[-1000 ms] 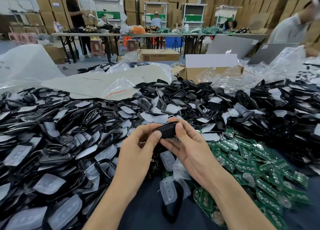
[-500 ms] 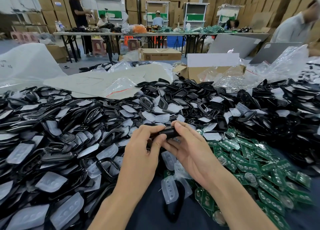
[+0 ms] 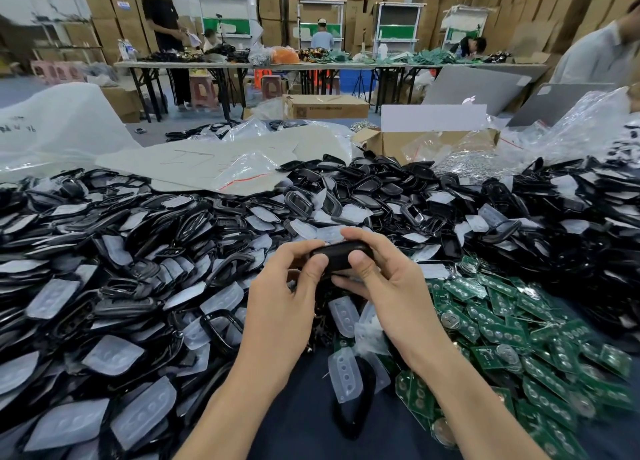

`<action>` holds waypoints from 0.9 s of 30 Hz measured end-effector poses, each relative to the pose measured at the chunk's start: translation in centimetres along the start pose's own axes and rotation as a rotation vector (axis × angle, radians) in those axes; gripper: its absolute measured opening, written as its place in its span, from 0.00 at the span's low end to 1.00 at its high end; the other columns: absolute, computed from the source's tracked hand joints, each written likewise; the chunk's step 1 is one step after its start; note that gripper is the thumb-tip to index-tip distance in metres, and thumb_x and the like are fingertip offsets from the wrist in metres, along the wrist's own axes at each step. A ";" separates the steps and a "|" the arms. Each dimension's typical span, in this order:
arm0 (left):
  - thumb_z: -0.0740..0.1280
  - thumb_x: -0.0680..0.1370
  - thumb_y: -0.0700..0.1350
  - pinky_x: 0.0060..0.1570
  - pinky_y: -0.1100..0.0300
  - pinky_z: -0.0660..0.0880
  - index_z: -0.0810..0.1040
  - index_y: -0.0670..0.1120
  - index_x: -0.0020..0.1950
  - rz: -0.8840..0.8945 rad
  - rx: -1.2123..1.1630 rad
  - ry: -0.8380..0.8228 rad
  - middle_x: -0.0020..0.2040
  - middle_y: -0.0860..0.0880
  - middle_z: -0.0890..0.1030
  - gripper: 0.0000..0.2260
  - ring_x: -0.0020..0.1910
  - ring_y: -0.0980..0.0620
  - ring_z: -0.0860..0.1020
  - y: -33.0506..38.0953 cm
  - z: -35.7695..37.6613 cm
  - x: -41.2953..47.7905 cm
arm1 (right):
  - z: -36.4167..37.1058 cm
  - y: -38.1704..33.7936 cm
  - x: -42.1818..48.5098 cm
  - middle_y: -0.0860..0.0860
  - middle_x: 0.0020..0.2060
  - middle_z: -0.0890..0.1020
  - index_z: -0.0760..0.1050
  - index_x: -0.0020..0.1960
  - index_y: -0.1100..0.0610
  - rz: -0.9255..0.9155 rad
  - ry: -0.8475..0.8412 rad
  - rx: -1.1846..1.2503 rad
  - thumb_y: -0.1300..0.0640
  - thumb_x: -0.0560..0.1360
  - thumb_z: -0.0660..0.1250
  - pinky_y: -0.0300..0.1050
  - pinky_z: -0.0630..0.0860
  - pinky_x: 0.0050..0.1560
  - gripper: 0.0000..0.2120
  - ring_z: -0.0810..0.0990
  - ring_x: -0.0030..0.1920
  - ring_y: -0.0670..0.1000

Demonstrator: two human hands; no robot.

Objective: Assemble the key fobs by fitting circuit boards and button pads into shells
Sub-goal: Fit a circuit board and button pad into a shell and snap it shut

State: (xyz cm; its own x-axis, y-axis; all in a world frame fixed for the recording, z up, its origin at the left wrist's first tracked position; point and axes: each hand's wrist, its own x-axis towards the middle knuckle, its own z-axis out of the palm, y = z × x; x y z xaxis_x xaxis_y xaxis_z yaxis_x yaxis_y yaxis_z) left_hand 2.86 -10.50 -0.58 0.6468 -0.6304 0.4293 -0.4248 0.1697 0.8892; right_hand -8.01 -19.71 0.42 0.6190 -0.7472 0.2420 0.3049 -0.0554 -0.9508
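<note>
Both hands hold one black key fob shell (image 3: 341, 254) above the table's middle. My left hand (image 3: 287, 293) grips its left end, thumb on the near face. My right hand (image 3: 384, 286) grips its right end, thumb on top and fingers curled underneath. What sits inside the shell is hidden. A big heap of black shells and translucent button pads (image 3: 145, 251) fills the left and far side. Green circuit boards (image 3: 512, 338) lie heaped to the right. Loose button pads (image 3: 344, 373) lie below my hands on the dark table (image 3: 304, 421).
An open cardboard box (image 3: 429, 140) with plastic bags stands behind the heap. Two grey laptops (image 3: 474, 85) lean at the far right next to a seated person. Other people work at long tables (image 3: 277, 65) in the back, among stacked cartons.
The shell has turned in my hands so its broad face shows more. Both thumbs now press on it. The view has tilted down slightly.
</note>
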 end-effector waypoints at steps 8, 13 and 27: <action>0.67 0.82 0.48 0.48 0.72 0.72 0.80 0.59 0.55 -0.012 -0.007 0.001 0.49 0.63 0.82 0.06 0.50 0.61 0.80 0.2 -0.1 0.0 | -0.1 0.1 0.0 0.56 0.55 0.85 0.85 0.55 0.48 -0.016 -0.004 0.098 0.54 0.78 0.65 0.39 0.82 0.53 0.11 0.86 0.54 0.55; 0.67 0.82 0.46 0.50 0.69 0.73 0.80 0.58 0.55 0.001 -0.007 0.004 0.50 0.62 0.82 0.07 0.50 0.59 0.80 0.4 -0.1 0.0 | -0.4 0.2 0.1 0.56 0.56 0.85 0.85 0.55 0.50 -0.019 -0.027 0.143 0.54 0.78 0.66 0.41 0.81 0.55 0.11 0.85 0.56 0.56; 0.67 0.81 0.38 0.47 0.73 0.71 0.80 0.57 0.51 0.019 0.036 0.073 0.47 0.62 0.82 0.12 0.49 0.60 0.79 0.3 -0.1 -0.2 | -0.4 0.3 0.1 0.55 0.56 0.85 0.83 0.58 0.55 -0.054 -0.090 0.085 0.56 0.78 0.67 0.41 0.80 0.57 0.11 0.84 0.59 0.54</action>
State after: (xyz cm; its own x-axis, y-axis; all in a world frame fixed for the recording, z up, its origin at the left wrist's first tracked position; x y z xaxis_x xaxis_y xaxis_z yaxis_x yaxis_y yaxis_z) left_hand 2.69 -10.25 -0.38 0.6824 -0.5698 0.4579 -0.4590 0.1535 0.8751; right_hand -8.13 -20.00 0.03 0.6612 -0.6821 0.3124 0.3972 -0.0350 -0.9171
